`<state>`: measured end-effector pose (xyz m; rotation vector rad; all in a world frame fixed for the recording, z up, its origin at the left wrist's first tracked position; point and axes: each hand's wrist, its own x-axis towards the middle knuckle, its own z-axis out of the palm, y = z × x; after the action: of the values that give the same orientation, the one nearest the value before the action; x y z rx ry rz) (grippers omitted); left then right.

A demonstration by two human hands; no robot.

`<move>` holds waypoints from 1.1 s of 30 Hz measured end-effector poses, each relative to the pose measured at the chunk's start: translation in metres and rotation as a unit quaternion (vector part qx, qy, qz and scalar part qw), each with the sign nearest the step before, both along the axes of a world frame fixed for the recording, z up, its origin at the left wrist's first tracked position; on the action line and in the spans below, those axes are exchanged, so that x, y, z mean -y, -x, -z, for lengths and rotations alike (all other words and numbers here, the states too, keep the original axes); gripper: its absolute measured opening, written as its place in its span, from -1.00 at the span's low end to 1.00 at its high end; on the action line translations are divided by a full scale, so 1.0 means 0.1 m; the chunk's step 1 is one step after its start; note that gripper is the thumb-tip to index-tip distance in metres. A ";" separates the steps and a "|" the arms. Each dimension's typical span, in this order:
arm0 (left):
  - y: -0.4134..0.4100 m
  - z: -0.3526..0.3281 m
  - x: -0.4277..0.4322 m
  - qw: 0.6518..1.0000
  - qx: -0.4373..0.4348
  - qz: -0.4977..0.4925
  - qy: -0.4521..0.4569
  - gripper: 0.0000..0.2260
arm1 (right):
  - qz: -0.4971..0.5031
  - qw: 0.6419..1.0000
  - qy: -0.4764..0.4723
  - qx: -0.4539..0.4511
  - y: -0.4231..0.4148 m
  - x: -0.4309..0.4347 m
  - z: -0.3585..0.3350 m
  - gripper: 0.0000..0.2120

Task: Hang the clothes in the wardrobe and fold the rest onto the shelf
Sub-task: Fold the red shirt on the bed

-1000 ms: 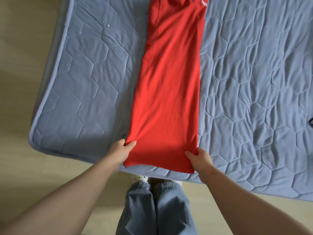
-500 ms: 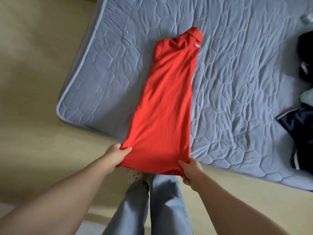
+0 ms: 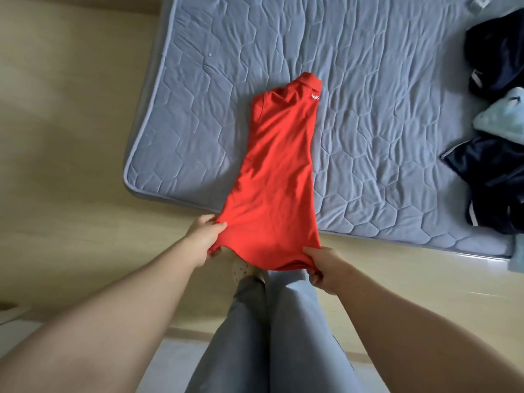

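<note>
A red polo shirt (image 3: 279, 171), folded lengthwise into a narrow strip, lies with its collar end on the blue-grey quilted mattress (image 3: 382, 109). Its hem end is lifted off the mattress edge and hangs over the floor. My left hand (image 3: 205, 236) pinches the hem's left corner. My right hand (image 3: 321, 268) grips the hem's right corner, with the fabric bunched under the fingers. A small white logo shows near the collar.
Dark navy clothes (image 3: 499, 49) and a light blue garment (image 3: 504, 114) are piled at the mattress's right side, with more navy fabric (image 3: 499, 182) below them. The floor (image 3: 71, 137) is pale wood. My legs in grey trousers (image 3: 272, 321) stand below the shirt.
Both hands have lifted the hem off the mattress and drawn it back over the floor. The view has pulled back, bringing the collar and the clothes pile into sight.
</note>
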<state>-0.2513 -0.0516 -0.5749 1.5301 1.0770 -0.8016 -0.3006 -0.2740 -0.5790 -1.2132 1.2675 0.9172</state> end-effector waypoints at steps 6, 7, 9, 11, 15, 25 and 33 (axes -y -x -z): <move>-0.88 0.05 0.27 0.994 0.036 -0.070 0.079 -0.68 | 0.218 0.971 -0.101 0.011 -0.74 0.23 0.12 -0.74; -1.11 0.07 0.35 0.992 0.039 -0.082 0.089 -0.71 | 0.227 0.967 -0.114 0.023 -0.99 0.31 0.16 -0.74; -1.48 0.05 0.46 0.988 0.041 -0.108 0.103 -0.81 | 0.242 0.962 -0.120 0.045 -1.39 0.41 0.19 -0.76; -1.93 0.03 0.61 0.985 0.043 -0.131 0.107 -0.84 | 0.247 0.959 -0.121 0.061 -1.87 0.54 0.22 -0.78; -2.77 0.05 0.85 0.977 0.072 -0.176 0.099 -0.80 | 0.202 0.969 -0.104 0.095 -2.76 0.76 0.26 -0.79; -3.36 0.70 1.09 0.991 0.115 -0.065 -0.006 -0.53 | -0.057 0.988 0.025 0.143 -3.56 0.89 0.58 -0.59; -3.00 1.41 0.98 0.966 0.084 0.148 -0.195 -0.49 | -0.101 0.985 0.079 0.113 -3.18 0.79 1.14 -0.39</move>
<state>0.0486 -0.1497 -0.7161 2.0905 0.9261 -0.6670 0.0173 -0.3535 -0.6926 -1.5487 1.0639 0.8060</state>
